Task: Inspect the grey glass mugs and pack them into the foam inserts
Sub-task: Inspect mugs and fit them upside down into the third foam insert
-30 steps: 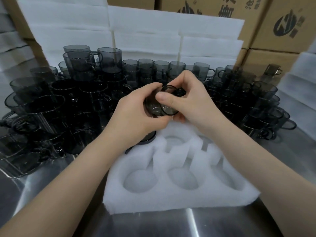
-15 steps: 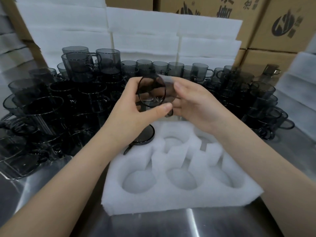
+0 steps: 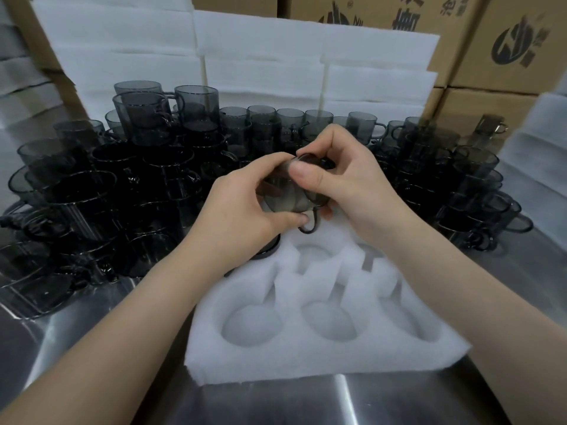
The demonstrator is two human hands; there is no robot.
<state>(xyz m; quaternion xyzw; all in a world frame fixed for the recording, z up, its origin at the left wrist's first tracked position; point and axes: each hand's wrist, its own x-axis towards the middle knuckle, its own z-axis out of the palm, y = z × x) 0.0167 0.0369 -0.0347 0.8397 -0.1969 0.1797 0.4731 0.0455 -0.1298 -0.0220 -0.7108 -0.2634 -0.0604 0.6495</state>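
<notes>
- At the far left, a crowd of smoky grey glass mugs (image 3: 107, 185) stands stacked on the steel table (image 3: 92, 326), none of them packed.
- The left hand (image 3: 242, 216) curls round one grey glass mug (image 3: 291, 197), held in the air above the insert's far edge.
- The right hand (image 3: 346, 182) pinches that mug's rim; I judge this to be inspection.
- Below, in the white foam insert (image 3: 306, 360), one seated mug (image 3: 270, 251) seems to fill the far-left pocket; the other visible pockets are empty.
- At the right, more grey mugs (image 3: 478, 191) wait, so packing has barely begun.
</notes>
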